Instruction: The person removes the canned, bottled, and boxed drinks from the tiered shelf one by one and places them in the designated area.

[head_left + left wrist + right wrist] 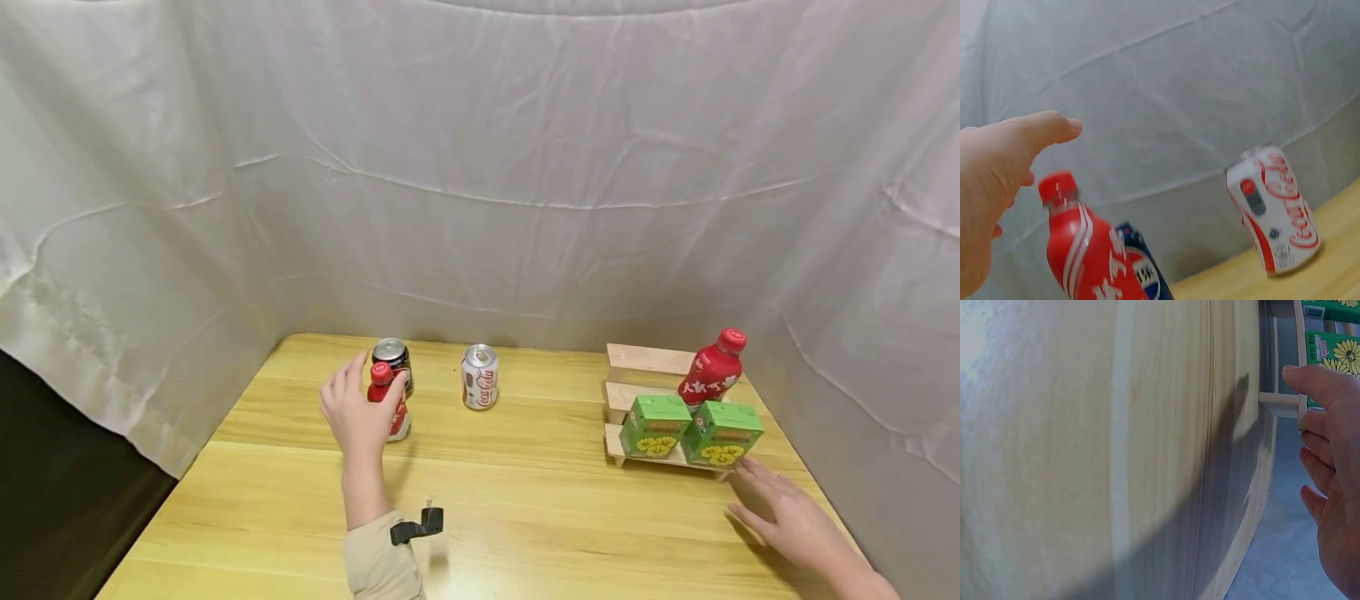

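My left hand (360, 417) is held around the upper part of a red bottle (398, 422) that stands on the table. In the left wrist view, a gap shows between the thumb of the left hand (997, 162) and the bottle's red cap. Right behind that bottle is a dark blue can (1146, 269), partly hidden. My right hand (787, 517) is at the front right corner of a small stepped wooden rack (645, 360), its fingers loosely extended. Two green drink cartons (654, 427) sit side by side on the rack's lowest step. Above them another red bottle (711, 371) leans slightly.
A white Coca-Cola can (480, 379) stands upright to the right of the dark can. Grey-white curtains (525, 208) hang behind and along both sides of the wooden table (540, 517). The rack is close to the table's right edge.
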{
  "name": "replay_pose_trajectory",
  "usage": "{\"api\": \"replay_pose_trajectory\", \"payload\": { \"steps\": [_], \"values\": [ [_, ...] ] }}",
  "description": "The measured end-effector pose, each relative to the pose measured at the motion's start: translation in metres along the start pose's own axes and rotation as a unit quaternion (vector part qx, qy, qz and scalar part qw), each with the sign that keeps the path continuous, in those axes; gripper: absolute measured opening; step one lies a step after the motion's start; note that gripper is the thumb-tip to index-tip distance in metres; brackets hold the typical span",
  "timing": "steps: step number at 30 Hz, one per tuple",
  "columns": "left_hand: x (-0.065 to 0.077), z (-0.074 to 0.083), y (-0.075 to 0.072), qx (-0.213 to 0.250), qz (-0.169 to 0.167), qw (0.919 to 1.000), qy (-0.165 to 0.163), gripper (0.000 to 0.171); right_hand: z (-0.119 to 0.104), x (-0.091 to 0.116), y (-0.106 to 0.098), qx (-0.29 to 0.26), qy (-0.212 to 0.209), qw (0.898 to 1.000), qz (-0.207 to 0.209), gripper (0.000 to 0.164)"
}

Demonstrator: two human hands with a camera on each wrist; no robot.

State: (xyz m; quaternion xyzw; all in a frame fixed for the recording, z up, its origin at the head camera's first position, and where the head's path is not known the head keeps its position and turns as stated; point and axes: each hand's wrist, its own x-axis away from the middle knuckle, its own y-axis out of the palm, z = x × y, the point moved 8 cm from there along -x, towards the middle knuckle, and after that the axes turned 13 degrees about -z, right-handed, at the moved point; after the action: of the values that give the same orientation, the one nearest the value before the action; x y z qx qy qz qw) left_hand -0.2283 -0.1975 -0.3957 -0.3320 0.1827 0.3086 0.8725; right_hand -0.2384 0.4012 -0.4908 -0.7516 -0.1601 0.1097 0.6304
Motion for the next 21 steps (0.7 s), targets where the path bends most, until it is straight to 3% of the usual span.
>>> {"api": "replay_pose_trajectory", "payload": {
  "steps": [9, 15, 21],
  "values": [
    [-0.008, 0.059, 0.008, -0.005, -0.026, 0.9929, 0.116, 0.048, -0.001, 0.000, -0.002, 0.015, -0.008, 1.000, 0.013, 0.066],
    [-0.006, 0.099, 0.029, -0.023, -0.052, 0.9779, 0.201, 0.047, -0.001, 0.000, -0.002, 0.011, -0.003, 1.000, 0.010, 0.065],
    [0.000, 0.130, 0.051, -0.031, -0.081, 0.9611, 0.262, 0.046, -0.004, 0.001, -0.004, 0.016, -0.009, 1.000, 0.021, 0.064]
  ]
}}
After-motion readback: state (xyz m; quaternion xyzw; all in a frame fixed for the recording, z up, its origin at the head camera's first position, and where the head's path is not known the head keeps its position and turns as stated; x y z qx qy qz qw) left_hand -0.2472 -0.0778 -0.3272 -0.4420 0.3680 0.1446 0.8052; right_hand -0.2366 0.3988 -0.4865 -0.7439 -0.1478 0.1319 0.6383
